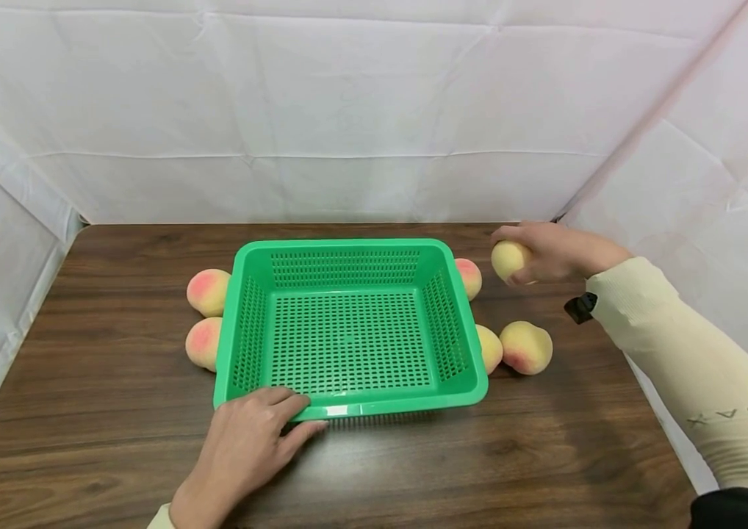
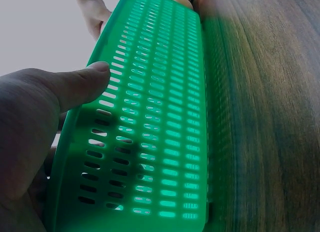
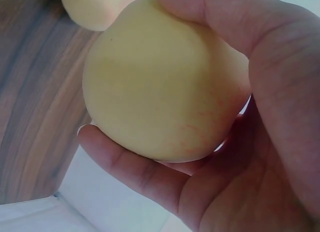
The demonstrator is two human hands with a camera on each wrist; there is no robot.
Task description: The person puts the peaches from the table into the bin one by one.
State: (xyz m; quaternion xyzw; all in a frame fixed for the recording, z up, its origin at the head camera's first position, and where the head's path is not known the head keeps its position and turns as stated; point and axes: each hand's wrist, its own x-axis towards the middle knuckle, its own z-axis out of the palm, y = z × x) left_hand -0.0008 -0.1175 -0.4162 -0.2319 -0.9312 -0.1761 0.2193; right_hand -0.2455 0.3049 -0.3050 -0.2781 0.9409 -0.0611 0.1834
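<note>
A green perforated plastic basket [image 1: 354, 408] stands on the table with nothing in it. My left hand [image 1: 251, 437] grips its near rim toward the left corner; in the left wrist view the thumb [image 2: 82, 84] lies against the outer wall. On the right, my right hand [image 1: 549, 250] holds a yellow peach [image 1: 508, 260], fingers and thumb curled round it, as the right wrist view shows closely [image 3: 160, 86]. Beside the basket's right wall lie a pink-topped peach [image 1: 469, 278], a partly hidden peach [image 1: 489, 348] and a yellow-red peach [image 1: 527, 348].
Two pink-and-yellow peaches, one farther back [image 1: 209, 292] and one nearer [image 1: 203, 343], lie against the basket's left wall. The brown wooden table [image 1: 427, 470] is bounded by white cloth [image 1: 347, 110] at the back and sides.
</note>
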